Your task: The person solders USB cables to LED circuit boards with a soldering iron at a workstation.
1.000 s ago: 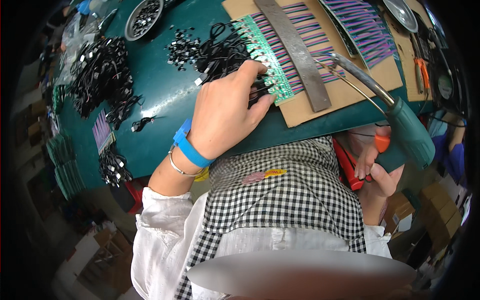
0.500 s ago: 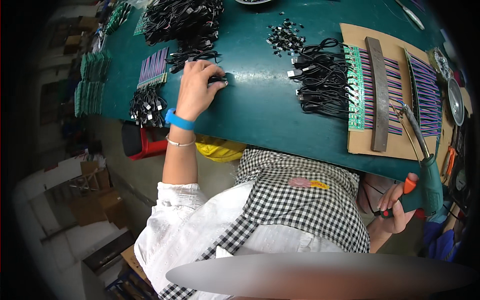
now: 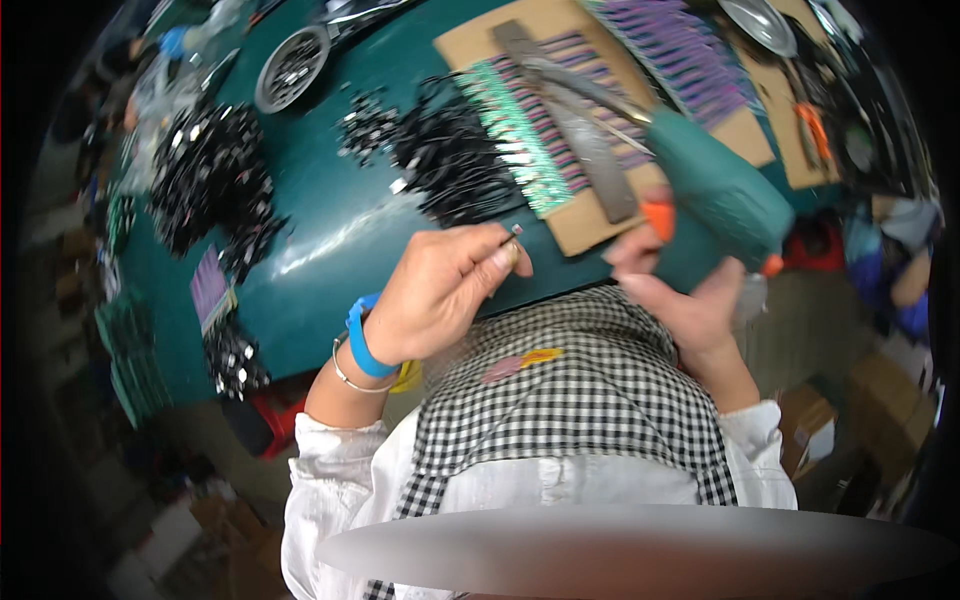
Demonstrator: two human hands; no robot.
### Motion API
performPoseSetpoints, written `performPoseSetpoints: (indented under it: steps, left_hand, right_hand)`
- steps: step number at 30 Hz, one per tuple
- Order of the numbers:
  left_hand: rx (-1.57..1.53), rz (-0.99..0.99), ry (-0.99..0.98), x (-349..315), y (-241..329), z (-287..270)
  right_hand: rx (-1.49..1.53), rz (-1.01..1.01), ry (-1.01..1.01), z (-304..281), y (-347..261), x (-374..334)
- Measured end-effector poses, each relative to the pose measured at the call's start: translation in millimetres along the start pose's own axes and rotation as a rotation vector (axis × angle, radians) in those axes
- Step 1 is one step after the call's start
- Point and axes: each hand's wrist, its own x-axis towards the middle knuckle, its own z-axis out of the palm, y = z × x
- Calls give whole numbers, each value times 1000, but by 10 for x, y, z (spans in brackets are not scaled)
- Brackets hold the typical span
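My left hand (image 3: 435, 290), with a blue band at its wrist, is over the table's near edge. Its thumb and forefinger pinch a small dark piece with a shiny metal end (image 3: 514, 233), too small to name surely. My right hand (image 3: 700, 310), partly blurred, grips a green soldering gun (image 3: 720, 185) with an orange trigger (image 3: 658, 218). The gun's metal tip reaches over a dark flat bar (image 3: 592, 150). This bar lies across coloured wires beside a green circuit board strip (image 3: 515, 140) on cardboard (image 3: 590, 238). Black USB cables (image 3: 450, 160) run from the strip's left side.
Loose small black parts (image 3: 368, 125) lie left of the cables, and a bowl (image 3: 293, 70) of parts stands farther back. A big cable heap (image 3: 210, 180) and stacked green boards (image 3: 135, 350) are at left. A second wired strip (image 3: 680, 60) and orange-handled tool (image 3: 812, 130) lie at right.
My left hand has come away from the cables at left, toward the middle, holding the small piece. My right hand has raised the soldering gun over the near edge. The whole view has turned.
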Motion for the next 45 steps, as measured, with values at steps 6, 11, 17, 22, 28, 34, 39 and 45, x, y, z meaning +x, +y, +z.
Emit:
performPoseSetpoints:
  steps: [6,11,17,22,28,34,39,45]
  left_hand:
    - [63,190,-124,258,44,370]
    - [233,305,24,281,142,427]
    - [-140,-44,-17,287,99,499]
    - [-132,117,72,265,76,564]
    - [-319,-75,52,227,48,483]
    - [-165,32,116,234,51,568]
    - [7,229,261,235,21,674]
    - [-12,271,333,259,-11,724]
  right_hand:
    - [-74,-94,-154,59,111,69]
    - [-232,-246,-112,-3,181,91]
    - [-388,-182,-34,-10,129,75]
    - [-150,-183,155,47,110,71]
    - [-134,-75,276,-51,15,87]
    - [-93,-65,160,49,47,73]
    - [-115,-84,54,34,112,47]
    - [-79,-83,80,53,120,49]
